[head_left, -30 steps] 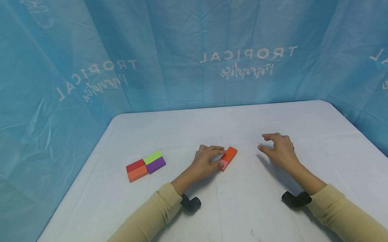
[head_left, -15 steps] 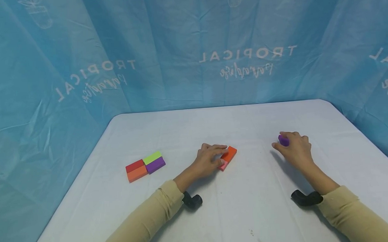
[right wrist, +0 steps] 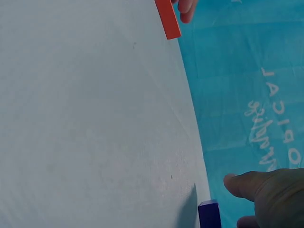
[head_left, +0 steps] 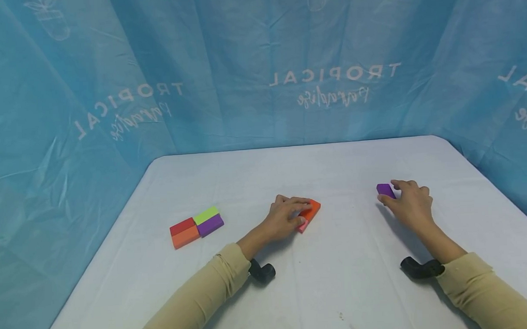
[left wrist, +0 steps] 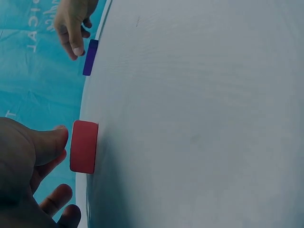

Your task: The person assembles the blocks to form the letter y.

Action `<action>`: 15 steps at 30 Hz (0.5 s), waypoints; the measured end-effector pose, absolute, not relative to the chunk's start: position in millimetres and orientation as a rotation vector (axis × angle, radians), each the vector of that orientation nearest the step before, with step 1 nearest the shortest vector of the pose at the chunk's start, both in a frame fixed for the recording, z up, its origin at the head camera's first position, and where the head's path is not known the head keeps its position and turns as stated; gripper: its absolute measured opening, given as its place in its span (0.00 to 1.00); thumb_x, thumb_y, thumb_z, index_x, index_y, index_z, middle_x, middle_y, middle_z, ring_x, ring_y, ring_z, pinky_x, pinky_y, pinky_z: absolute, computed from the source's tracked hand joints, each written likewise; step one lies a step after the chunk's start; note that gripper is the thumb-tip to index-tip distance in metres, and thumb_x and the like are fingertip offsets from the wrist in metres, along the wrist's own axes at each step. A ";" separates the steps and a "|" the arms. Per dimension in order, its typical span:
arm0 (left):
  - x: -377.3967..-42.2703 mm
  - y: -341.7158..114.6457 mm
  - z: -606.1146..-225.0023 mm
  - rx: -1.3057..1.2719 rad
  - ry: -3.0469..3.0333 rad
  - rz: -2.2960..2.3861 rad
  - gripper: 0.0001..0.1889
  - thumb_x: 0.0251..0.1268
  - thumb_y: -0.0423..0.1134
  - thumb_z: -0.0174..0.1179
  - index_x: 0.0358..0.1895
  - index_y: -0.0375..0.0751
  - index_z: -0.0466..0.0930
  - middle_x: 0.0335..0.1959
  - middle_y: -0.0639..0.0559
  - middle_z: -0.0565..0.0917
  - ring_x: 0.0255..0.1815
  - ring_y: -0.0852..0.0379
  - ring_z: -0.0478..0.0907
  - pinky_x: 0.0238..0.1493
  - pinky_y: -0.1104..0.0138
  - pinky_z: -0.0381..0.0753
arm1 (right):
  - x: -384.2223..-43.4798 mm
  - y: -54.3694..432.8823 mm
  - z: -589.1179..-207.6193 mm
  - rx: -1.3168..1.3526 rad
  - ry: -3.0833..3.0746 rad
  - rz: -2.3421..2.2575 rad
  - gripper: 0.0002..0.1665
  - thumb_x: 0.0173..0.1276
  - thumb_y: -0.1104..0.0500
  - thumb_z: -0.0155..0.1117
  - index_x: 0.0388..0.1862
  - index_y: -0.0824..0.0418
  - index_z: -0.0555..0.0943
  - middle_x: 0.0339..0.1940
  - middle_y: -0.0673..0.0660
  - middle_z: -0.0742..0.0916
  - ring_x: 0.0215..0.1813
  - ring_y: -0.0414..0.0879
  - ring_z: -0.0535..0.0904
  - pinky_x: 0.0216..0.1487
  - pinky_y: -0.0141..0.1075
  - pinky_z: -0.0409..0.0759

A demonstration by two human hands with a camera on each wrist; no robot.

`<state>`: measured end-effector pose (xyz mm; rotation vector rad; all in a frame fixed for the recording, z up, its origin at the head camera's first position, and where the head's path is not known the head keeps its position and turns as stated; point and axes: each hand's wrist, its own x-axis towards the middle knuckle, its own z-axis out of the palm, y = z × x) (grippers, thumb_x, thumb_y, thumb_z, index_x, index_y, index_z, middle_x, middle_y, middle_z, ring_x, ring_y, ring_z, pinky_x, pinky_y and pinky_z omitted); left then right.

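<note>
In the head view, my left hand is at two blocks lying end to end, a bright orange block and a pink block. Its fingers reach over the orange one and its thumb is by the pink one, partly hiding both. The left wrist view shows the near block as red, with a small gap to the thumb. On the right, a purple block stands on the table beside my right hand. That hand's thumb and fingers are spread apart; the right wrist view shows its thumb clear of the purple block.
Left on the white-covered table, a red block, an orange block, a lime green block and a purple block lie together. A blue printed curtain hangs behind and at the sides.
My right hand has moved rightward, first bringing the purple block into view between its fingers, then drawing back so more of the block shows. My left hand stays almost still.
</note>
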<state>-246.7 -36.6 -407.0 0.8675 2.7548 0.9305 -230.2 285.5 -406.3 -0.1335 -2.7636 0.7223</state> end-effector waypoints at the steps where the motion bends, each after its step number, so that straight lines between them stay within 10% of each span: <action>1: -247.0 -36.5 -407.3 0.875 2.754 0.928 0.21 0.65 0.38 0.58 0.61 0.51 0.75 0.67 0.61 0.71 0.58 0.53 0.61 0.57 0.59 0.61 | -230.2 286.1 -406.9 -0.138 -2.768 0.722 0.36 0.63 0.51 0.63 0.61 0.75 0.69 0.56 0.79 0.72 0.53 0.73 0.63 0.47 0.61 0.59; 15: -246.2 -36.7 -409.3 0.875 2.721 0.952 0.20 0.65 0.37 0.57 0.61 0.51 0.75 0.66 0.63 0.71 0.58 0.54 0.61 0.57 0.59 0.59 | -231.4 290.3 -413.0 -0.167 -2.800 0.711 0.36 0.62 0.51 0.63 0.60 0.75 0.69 0.55 0.79 0.72 0.52 0.73 0.64 0.45 0.59 0.60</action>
